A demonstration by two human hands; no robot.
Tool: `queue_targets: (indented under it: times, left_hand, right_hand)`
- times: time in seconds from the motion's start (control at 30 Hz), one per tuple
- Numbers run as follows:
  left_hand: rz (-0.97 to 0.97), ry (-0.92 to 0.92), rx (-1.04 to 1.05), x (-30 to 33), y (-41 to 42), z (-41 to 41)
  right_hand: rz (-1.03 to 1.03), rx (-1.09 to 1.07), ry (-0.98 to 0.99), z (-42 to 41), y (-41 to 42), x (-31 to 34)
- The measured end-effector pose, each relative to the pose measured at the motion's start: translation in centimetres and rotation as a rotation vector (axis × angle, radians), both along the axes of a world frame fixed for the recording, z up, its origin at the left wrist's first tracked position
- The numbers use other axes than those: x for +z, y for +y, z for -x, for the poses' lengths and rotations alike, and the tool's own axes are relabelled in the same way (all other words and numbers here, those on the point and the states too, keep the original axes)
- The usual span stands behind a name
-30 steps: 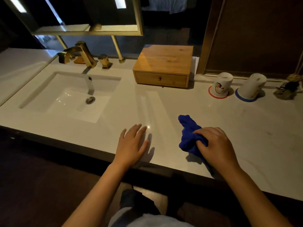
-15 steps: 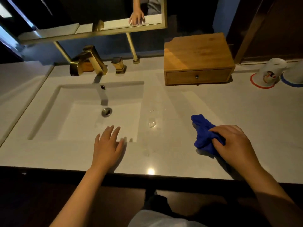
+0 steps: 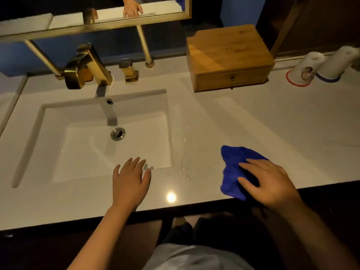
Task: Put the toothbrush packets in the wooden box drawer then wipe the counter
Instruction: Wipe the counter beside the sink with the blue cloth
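Blue cloth (image 3: 233, 168) under R hand (image 3: 272, 184), fingers flat; L hand (image 3: 129, 184) flat, spread on counter (image 3: 253, 123).

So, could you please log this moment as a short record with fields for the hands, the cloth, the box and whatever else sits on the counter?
left hand: flat, fingers straight, on the counter at the sink front edge
right hand: presses on the blue cloth, near the counter's front edge
wooden box: against the back, drawer closed
toothbrush packets: none in view
cups: two, upside down, right of the box
faucet: gold, behind the sink
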State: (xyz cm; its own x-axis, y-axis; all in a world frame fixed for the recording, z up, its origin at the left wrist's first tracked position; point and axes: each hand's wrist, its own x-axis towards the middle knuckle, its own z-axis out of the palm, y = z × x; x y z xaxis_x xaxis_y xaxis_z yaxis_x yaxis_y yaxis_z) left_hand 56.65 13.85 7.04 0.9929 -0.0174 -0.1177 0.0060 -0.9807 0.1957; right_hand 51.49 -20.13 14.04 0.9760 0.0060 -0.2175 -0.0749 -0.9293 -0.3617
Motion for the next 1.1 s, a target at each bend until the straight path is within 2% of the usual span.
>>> queue_targets:
  times: [0.1,0.23,0.43,0.6,0.73,0.93,1.1]
  left_hand:
    - [0.017,-0.004,-0.006,0.1,-0.2,0.0]
    - [0.026,-0.015,-0.016,0.0,0.0,0.0]
    - [0.022,-0.008,-0.020,0.0,-0.1,0.0]
    - [0.002,0.011,-0.012,-0.2,0.0,0.2]
    - [-0.006,0.015,-0.002,-0.1,0.0,0.2]
    - [-0.015,0.026,0.005,-0.1,0.1,-0.1]
    - [-0.004,0.031,0.012,-0.1,0.1,-0.1]
  right_hand:
    - [0.139,0.035,0.107,-0.6,0.5,-2.4]
    - [0.216,0.052,0.111,-0.9,0.8,-4.5]
    - [0.266,-0.229,0.052,0.3,5.5,-5.2]
    - [0.266,-0.234,-0.005,-0.5,12.0,-6.2]
    - [0.261,-0.159,-0.083,-2.3,15.8,-6.3]
    - [0.161,0.069,-0.161,-7.0,19.9,-6.3]
    - [0.081,0.182,-0.209,-8.2,20.3,-6.3]
